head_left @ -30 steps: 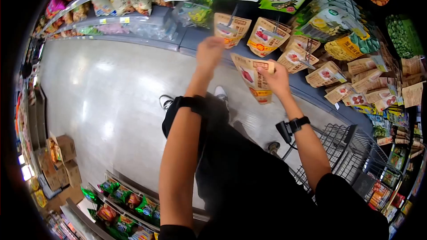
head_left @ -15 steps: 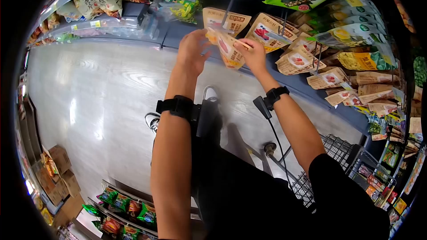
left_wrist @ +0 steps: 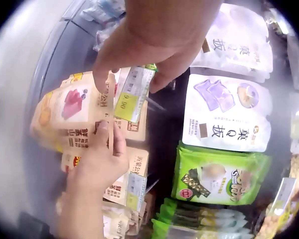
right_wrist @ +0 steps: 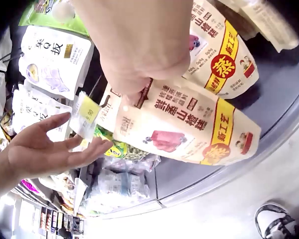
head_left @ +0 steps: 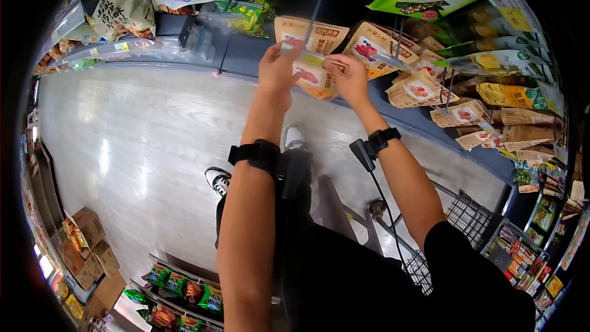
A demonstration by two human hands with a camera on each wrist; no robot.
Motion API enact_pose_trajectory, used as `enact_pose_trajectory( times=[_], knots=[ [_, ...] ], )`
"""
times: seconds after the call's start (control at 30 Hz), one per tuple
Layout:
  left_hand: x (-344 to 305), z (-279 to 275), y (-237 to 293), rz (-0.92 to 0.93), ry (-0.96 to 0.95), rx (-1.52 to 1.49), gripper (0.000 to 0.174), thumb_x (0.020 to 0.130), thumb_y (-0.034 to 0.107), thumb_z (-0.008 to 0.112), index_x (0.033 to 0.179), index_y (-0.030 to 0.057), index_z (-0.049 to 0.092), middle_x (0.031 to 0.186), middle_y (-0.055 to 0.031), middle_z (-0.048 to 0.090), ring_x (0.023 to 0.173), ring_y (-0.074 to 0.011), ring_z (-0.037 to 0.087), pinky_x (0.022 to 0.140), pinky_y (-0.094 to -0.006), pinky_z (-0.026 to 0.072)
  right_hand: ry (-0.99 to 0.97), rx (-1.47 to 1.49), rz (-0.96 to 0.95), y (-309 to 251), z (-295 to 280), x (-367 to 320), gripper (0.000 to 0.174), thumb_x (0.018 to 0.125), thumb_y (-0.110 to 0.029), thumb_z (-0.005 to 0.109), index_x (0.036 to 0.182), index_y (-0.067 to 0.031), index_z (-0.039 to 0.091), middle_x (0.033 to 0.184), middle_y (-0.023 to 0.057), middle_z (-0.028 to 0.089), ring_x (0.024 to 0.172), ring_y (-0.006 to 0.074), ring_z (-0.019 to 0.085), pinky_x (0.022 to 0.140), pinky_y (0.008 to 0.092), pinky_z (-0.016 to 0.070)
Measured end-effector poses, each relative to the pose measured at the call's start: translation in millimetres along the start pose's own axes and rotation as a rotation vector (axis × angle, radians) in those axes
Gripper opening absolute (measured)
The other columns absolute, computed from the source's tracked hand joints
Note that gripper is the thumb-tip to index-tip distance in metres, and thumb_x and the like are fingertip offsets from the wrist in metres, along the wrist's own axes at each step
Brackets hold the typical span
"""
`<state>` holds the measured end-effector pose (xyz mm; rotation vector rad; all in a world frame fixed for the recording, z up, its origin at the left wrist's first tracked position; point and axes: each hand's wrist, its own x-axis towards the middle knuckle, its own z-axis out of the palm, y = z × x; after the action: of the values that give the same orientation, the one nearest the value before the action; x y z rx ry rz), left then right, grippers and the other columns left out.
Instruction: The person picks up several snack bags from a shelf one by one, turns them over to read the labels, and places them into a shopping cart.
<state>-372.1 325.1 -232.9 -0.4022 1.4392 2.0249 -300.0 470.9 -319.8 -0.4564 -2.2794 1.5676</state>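
My right hand (head_left: 349, 80) pinches the top edge of a beige snack pouch (right_wrist: 189, 124) with a pink fruit picture and a yellow band. The pouch hangs from my fingers in front of the leftmost display hook. Beside it my left hand (right_wrist: 52, 149) has its fingers spread and relaxed, right at a price tag (left_wrist: 132, 102) marked 9.90 on the hook's end. In the left wrist view the tag overlaps the gap between left thumb and fingers. Another beige pouch (head_left: 319, 34) hangs behind on that hook, partly hidden by the held one.
More beige pouches (head_left: 381, 49) hang to the right. White pouches (left_wrist: 226, 112) and a green bag (left_wrist: 219, 174) hang above. The grey shelf edge (head_left: 239, 64) runs below the hooks. A wire shopping cart (head_left: 470, 215) stands right of my legs, and boxes (head_left: 92, 227) sit behind left.
My right hand has carried the pouch left and up, toward the leftmost hook. My left hand moved off to the left, then back in to the price tag.
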Motion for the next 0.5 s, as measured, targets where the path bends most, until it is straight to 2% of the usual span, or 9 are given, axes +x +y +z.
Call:
enact_pose_trajectory(
  times=[0.03,0.07,0.1,0.13,0.2,0.23,0.3,0.37,0.5],
  knots=[
    [4,1,-1,0.004,-0.001,-0.002,0.034,0.079,0.008,0.059,0.111,0.0032,0.047,0.096,-0.0059,0.056,0.083,-0.0148,0.053,0.064,-0.0316,0.0460,0.054,-0.008,0.024,3,0,2,0.012,0.078,-0.004,0.062,0.088,0.0019,0.065,0.079,0.0051,0.066,0.071,0.0082,0.058,0.068,0.0220,0.0460],
    [6,1,-1,0.004,0.016,0.097,0.030,0.080,0.014,0.060,0.107,0.0054,0.049,0.099,-0.0058,0.055,0.092,-0.0168,0.052,0.072,-0.0328,0.0456,0.109,-0.017,0.052,1,1,2,0.012,0.078,-0.003,0.061,0.089,0.0016,0.065,0.079,0.0054,0.066,0.071,0.0086,0.058,0.068,0.0223,0.0462],
    [7,1,-2,0.003,0.031,0.197,0.026,0.081,0.019,0.061,0.102,0.0075,0.052,0.101,-0.0058,0.054,0.102,-0.0189,0.050,0.081,-0.0341,0.0453,0.110,-0.016,0.054,0,1,3,0.012,0.078,-0.003,0.061,0.089,0.0016,0.065,0.079,0.0054,0.066,0.071,0.0086,0.058,0.068,0.0223,0.0462],
    [8,0,-2,0.002,0.030,0.200,0.026,0.081,0.019,0.061,0.102,0.0075,0.052,0.101,-0.0058,0.054,0.102,-0.0189,0.050,0.081,-0.0341,0.0453,0.077,0.001,0.058,-1,1,4,0.013,0.078,-0.002,0.061,0.089,0.0011,0.066,0.079,0.0056,0.066,0.071,0.0090,0.059,0.068,0.0225,0.0465],
    [10,-2,4,-0.075,0.048,0.242,0.023,0.083,0.021,0.059,0.099,0.0072,0.051,0.094,-0.0051,0.057,0.088,-0.0176,0.057,0.073,-0.0317,0.0479,0.050,0.020,0.057,-14,1,9,0.013,0.078,-0.001,0.060,0.090,0.0007,0.066,0.080,0.0058,0.067,0.071,0.0093,0.059,0.069,0.0228,0.0468],
    [10,-4,5,-0.070,0.045,0.244,0.023,0.083,0.021,0.059,0.099,0.0072,0.051,0.094,-0.0051,0.057,0.088,-0.0176,0.057,0.073,-0.0317,0.0479,0.022,0.032,0.074,-20,0,11,0.014,0.078,-0.001,0.061,0.090,0.0012,0.066,0.080,0.0061,0.067,0.071,0.0095,0.059,0.069,0.0231,0.0471],
    [8,-5,7,-0.059,0.068,0.289,0.027,0.081,0.022,0.060,0.100,0.0035,0.054,0.088,-0.0063,0.059,0.074,-0.0149,0.059,0.064,-0.0292,0.0451,-0.002,0.046,0.083,-25,-2,18,0.014,0.077,0.000,0.061,0.090,0.0018,0.066,0.080,0.0063,0.067,0.072,0.0097,0.059,0.069,0.0233,0.0474],
    [7,-5,9,-0.069,0.067,0.289,0.027,0.081,0.022,0.059,0.100,0.0035,0.054,0.088,-0.0063,0.059,0.074,-0.0151,0.059,0.064,-0.0292,0.0451,-0.041,0.159,-0.005,-25,-3,27,0.014,0.077,-0.003,0.063,0.090,0.0030,0.066,0.080,0.0059,0.067,0.071,0.0089,0.059,0.068,0.0224,0.0478],
    [7,-4,9,-0.096,0.074,0.283,0.026,0.081,0.021,0.058,0.101,0.0041,0.055,0.089,-0.0057,0.060,0.074,-0.0160,0.059,0.064,-0.0291,0.0448,0.002,0.168,0.060,-23,6,39,0.015,0.077,-0.006,0.066,0.089,0.0036,0.066,0.081,0.0057,0.067,0.071,0.0078,0.059,0.066,0.0214,0.0478]
  ],
)
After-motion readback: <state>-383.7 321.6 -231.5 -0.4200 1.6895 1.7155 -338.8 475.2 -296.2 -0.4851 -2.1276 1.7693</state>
